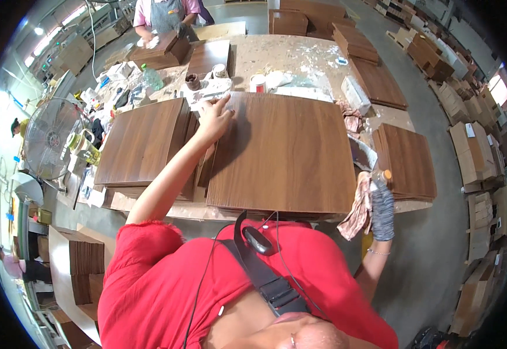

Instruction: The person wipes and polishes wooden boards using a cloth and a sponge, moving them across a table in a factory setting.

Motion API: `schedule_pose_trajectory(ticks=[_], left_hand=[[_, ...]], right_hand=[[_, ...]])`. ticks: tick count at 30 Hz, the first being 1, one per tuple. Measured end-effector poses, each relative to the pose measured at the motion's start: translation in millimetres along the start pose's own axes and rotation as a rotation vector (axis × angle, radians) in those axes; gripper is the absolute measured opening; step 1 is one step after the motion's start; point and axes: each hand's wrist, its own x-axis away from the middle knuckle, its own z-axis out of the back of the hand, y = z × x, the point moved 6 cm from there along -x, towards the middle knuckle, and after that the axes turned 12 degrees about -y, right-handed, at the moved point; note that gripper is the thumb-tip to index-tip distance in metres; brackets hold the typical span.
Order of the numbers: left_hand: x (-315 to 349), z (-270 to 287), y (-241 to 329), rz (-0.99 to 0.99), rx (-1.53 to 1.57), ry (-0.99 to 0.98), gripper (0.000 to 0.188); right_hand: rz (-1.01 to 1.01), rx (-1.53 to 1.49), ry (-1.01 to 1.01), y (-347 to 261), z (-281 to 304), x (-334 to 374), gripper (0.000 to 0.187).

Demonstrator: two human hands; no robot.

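A brown wood-grain panel (282, 154) lies on top of a stack in front of me. My left hand (214, 119) is bare and reaches to the panel's far left corner, its fingers apart. I cannot tell whether it touches the edge. At the panel's right, my right hand (382, 212), in a grey knitted glove, is closed around a bottle with an orange cap (387, 174). A stained pinkish rag (358, 209) hangs from the same hand. The glove hides most of the bottle.
More panel stacks stand at the left (140, 142) and right (404, 160). Beyond are a dark open jar (193, 81), a white tub (258, 83), a green bottle (152, 77) and a white box (355, 95). A fan (52, 138) stands left; a person in a striped apron (166, 16) works opposite.
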Motion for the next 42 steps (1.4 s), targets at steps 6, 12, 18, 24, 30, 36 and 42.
schedule_pose_trajectory(ticks=[6,12,18,24,30,36,42], left_hand=[[78.3,64.2,26.0,-0.236,0.036,-0.126,0.044],[145.6,63.4,42.0,-0.310,0.108,-0.298,0.043],[172.9,44.8,39.4,-0.518,0.082,-0.419,0.057],[189.6,42.6,28.5,-0.588,0.139,-0.433,0.088],[192.6,41.8,37.0,-0.588,0.060,-0.398,0.116],[194.3,44.6,34.7,-0.597,0.060,-0.336,0.100],[192.9,40.5,49.4,-0.627,0.160,-0.348,0.097]], right_hand=[[0.099,-0.027,0.153,-40.6,27.0,9.6,0.035],[0.246,0.067,0.042,-160.5,-98.7,-19.4,0.044],[0.555,1.023,-0.362,-188.8,-278.9,-22.8,0.043],[0.085,1.293,-0.182,-193.6,-264.0,8.5,0.051],[0.468,1.142,-0.264,-213.5,-316.4,3.1,0.033],[0.576,0.984,-0.008,-214.3,-276.9,27.0,0.020],[0.260,1.216,0.254,-117.1,-43.4,9.0,0.014]])
